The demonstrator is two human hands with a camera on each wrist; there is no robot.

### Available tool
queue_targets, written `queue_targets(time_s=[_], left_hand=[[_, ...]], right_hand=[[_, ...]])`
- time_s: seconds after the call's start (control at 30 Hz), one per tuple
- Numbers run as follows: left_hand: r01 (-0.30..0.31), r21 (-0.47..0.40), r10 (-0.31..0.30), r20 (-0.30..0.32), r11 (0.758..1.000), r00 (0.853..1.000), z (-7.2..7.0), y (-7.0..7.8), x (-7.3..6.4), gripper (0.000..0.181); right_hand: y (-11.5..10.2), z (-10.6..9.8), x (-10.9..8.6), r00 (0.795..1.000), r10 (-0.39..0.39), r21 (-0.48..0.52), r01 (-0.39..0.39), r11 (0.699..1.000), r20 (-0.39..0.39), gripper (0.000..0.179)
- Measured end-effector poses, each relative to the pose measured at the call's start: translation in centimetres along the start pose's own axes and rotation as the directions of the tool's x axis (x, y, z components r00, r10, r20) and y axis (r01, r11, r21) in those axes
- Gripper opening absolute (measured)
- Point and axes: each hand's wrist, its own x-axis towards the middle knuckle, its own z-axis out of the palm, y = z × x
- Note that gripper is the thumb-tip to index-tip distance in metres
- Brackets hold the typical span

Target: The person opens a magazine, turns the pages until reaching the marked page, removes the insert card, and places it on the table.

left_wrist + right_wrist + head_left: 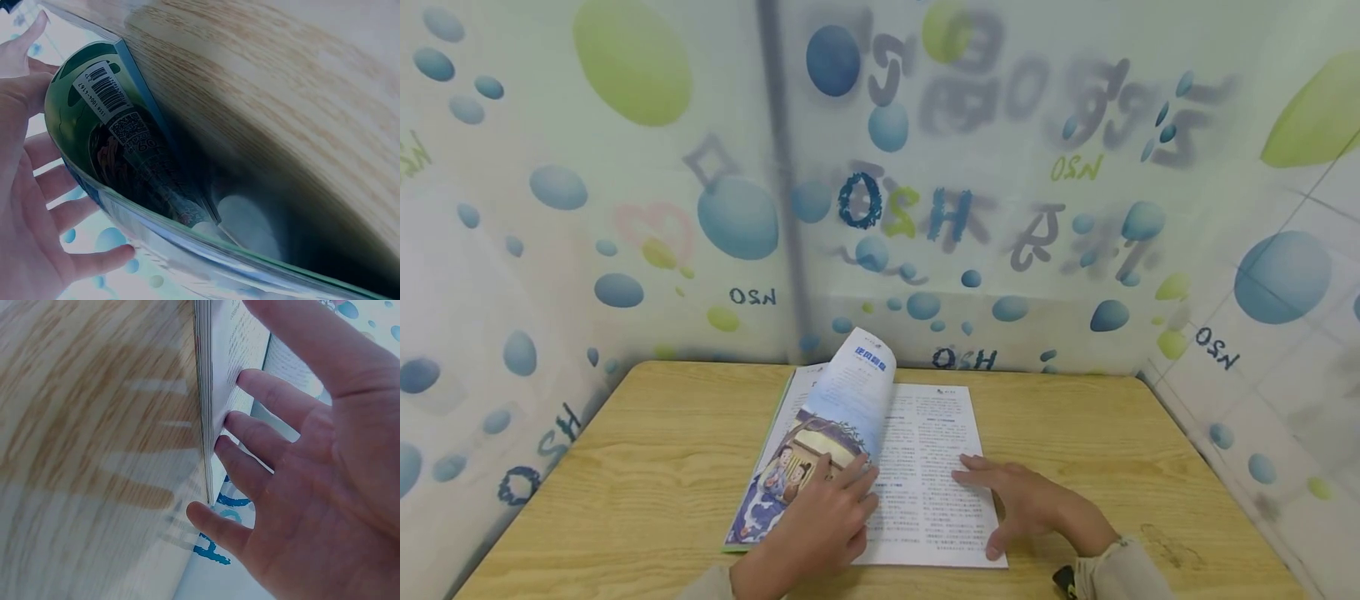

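An open magazine (951, 492) lies on the table, its right page filled with small print. One illustrated page (850, 392) lifts and curls near the spine, with a blue title and two drawn figures. My left hand (823, 525) lies over that page's lower part, fingers extended. In the left wrist view, my left hand (31, 206) has its fingers spread beside the bowed green back cover (65, 125), which carries a barcode label (103, 94). My right hand (1030, 500) rests at the right page's outer edge, and its straight fingertips (232, 422) touch the paper in the right wrist view.
The wooden table (647, 467) extends on both sides of the magazine. Pale sheets (700, 150) printed with blue and green drops stand along its back and sides. A small dark object (1063, 582) sits by the right sleeve (1123, 571).
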Motion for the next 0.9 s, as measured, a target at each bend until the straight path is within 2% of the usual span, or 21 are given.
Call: queue_targets(time_s=[0.5, 0.7, 0.9], left_hand=[[0.09, -0.131, -0.075, 0.11, 0.987, 0.991, -0.25, -0.13, -0.19, 0.027], [0.104, -0.138, -0.083, 0.149, 0.985, 0.985, -0.2, -0.09, -0.14, 0.029], [0.102, -0.138, -0.081, 0.153, 0.985, 0.985, -0.06, -0.05, -0.07, 0.029]], right_hand=[[0.12, 0.02, 0.1, 1.0, -0.026, -0.003, 0.026, 1.0, -0.009, 0.1], [0.29, 0.13, 0.11, 1.0, -0.028, 0.004, 0.028, 1.0, -0.009, 0.099], [0.26, 0.0, -0.02, 1.0, -0.027, 0.01, 0.027, 1.0, -0.005, 0.094]])
